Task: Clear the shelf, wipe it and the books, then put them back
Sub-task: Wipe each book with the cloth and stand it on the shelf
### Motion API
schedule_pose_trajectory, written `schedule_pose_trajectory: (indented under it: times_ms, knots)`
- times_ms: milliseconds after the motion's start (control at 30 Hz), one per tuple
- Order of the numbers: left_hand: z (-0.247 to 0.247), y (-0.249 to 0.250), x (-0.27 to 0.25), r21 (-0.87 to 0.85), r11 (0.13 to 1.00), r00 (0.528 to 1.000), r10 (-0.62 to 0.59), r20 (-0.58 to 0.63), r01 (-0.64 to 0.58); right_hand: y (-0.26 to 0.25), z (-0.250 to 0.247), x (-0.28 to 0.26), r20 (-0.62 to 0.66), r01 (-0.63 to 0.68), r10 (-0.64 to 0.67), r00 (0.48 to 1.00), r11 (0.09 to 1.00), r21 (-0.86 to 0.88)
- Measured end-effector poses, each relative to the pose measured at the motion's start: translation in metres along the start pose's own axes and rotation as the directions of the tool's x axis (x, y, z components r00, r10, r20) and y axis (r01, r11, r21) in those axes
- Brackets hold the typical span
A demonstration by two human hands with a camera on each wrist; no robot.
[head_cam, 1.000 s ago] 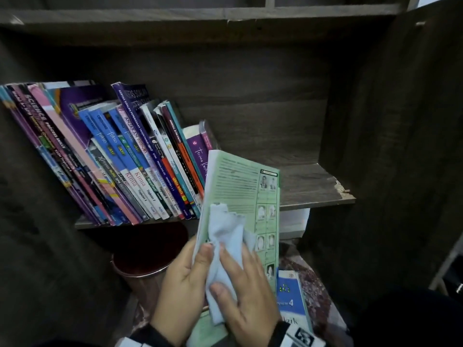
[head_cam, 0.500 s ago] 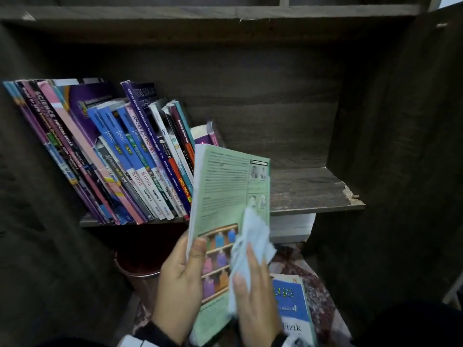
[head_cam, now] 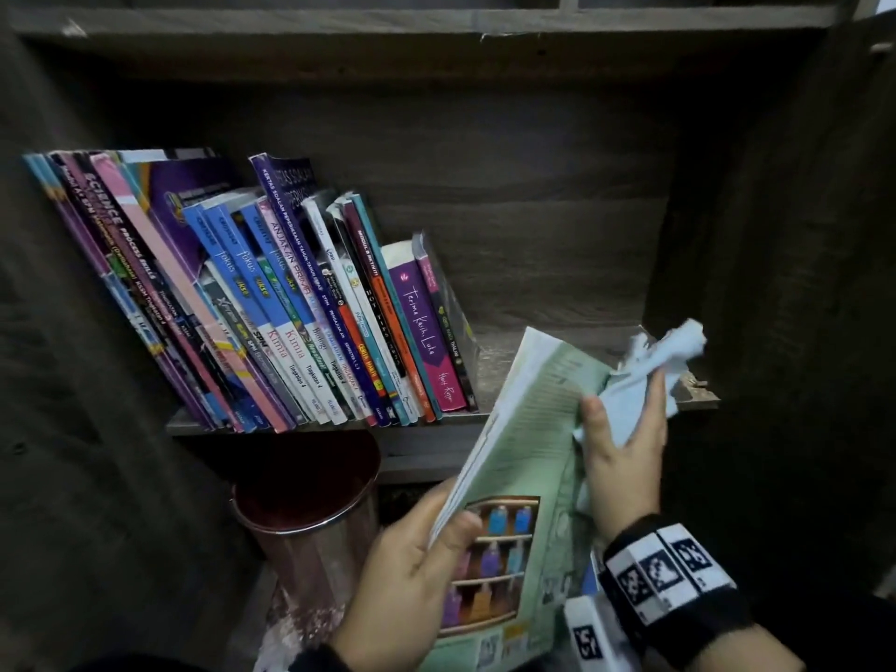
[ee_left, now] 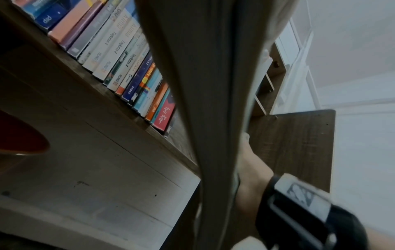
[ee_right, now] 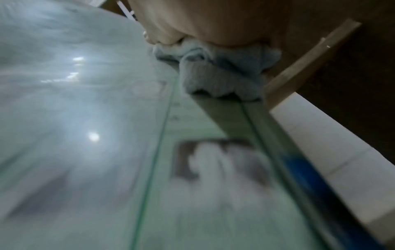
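Books (head_cam: 271,303) are leaning in a row on the shelf (head_cam: 557,361), up and left of both hands. Below it, left of the left hand (head_cam: 407,589), a dark red bin (head_cam: 310,521) is standing. That hand is gripping a pale green book (head_cam: 523,458), tilted. The right hand (head_cam: 625,448) is clutching a light blue cloth (head_cam: 649,375) against the book's right edge.

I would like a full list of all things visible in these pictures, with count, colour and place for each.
green book: one, pale green, held tilted in front of the shelf
cloth: one, light blue, bunched at the book's right edge
row of books: many, mostly blue, purple, pink, leaning left on the shelf
shelf: one, dark brown wood, bare on its right part
bin: one, dark red, below the shelf
left hand: grips the green book's lower edge
right hand: grips the cloth
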State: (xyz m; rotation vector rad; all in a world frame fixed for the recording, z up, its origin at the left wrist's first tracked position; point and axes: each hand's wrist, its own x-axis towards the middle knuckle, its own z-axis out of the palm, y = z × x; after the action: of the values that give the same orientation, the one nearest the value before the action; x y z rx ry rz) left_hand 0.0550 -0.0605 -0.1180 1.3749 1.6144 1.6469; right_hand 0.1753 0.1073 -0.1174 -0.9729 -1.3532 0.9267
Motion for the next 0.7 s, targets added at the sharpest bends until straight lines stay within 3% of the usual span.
schedule_pose_trajectory:
  times_ms: [67, 167, 233, 333, 367, 400, 500, 567, 633, 700]
  knots:
    - [-0.001, 0.005, 0.003, -0.037, 0.999, 0.997, 0.011, -0.071, -0.013, 0.007, -0.004, -0.002, 0.046, -0.068, 0.061, 0.997, 0.985, 0.157]
    - [-0.010, 0.019, 0.009, -0.180, 0.983, 0.983, 0.006, -0.183, -0.040, 0.023, -0.004, -0.017, 0.306, -0.289, 0.194, 0.932, 0.907, 0.305]
    - [-0.023, 0.024, 0.016, -0.211, 0.971, 0.971, 0.060, -0.232, -0.110, 0.029, -0.010, -0.022, 0.496, -0.479, 0.296, 0.817, 0.826, 0.297]
    - [-0.040, 0.020, 0.027, -0.237, 0.963, 0.972, 0.078, -0.220, -0.131, 0.024, -0.036, -0.015, 0.754, -0.705, 0.351, 0.556, 0.680, 0.204]
    - [-0.042, 0.018, 0.032, -0.227, 0.967, 0.978, 0.069, -0.196, -0.114, 0.020, -0.046, -0.011, 0.799, -0.738, 0.335, 0.499, 0.648, 0.189]
    - [-0.041, 0.017, 0.037, -0.232, 0.968, 0.985, 0.056, -0.165, -0.094, 0.017, -0.055, -0.009, 0.820, -0.754, 0.320, 0.475, 0.629, 0.191]
    - [-0.029, 0.013, 0.056, -0.224, 0.975, 0.997, -0.011, -0.074, -0.006, 0.011, -0.065, -0.013, 0.810, -0.718, 0.273, 0.519, 0.654, 0.239]
    - [-0.022, 0.007, 0.071, -0.149, 0.989, 0.999, 0.001, -0.032, -0.005, 0.010, -0.064, -0.020, 0.722, -0.618, 0.244, 0.648, 0.722, 0.311]
    - [-0.020, 0.002, 0.086, 0.008, 0.999, 0.997, 0.038, 0.061, -0.039, 0.005, -0.065, -0.023, 0.544, -0.504, 0.255, 0.800, 0.776, 0.378]
    - [-0.023, -0.006, 0.097, 0.147, 0.988, 0.992, 0.024, 0.121, -0.042, -0.003, -0.069, -0.020, 0.377, -0.364, 0.215, 0.901, 0.848, 0.385]
